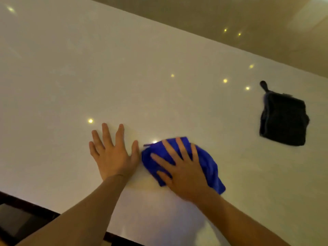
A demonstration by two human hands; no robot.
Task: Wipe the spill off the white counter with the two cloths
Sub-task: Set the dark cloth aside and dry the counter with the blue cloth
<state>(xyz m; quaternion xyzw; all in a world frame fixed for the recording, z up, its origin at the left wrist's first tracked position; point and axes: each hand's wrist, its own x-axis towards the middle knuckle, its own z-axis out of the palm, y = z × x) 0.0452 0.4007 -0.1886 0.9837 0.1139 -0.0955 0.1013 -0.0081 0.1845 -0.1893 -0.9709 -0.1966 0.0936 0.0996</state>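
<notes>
A bunched blue cloth (209,164) lies on the glossy white counter (71,86), near its front edge. My right hand (182,169) presses flat on top of it with the fingers spread. My left hand (111,153) rests palm down on the bare counter just left of the blue cloth, fingers apart, holding nothing. A folded dark cloth (284,119) with a small hanging loop lies by itself at the right, well away from both hands. I cannot make out a spill on the shiny surface.
Ceiling lights reflect as small bright dots across the counter. The counter's far edge runs diagonally at the upper right, with a beige floor (266,32) beyond. A dark edge and floor (21,221) show at the lower left.
</notes>
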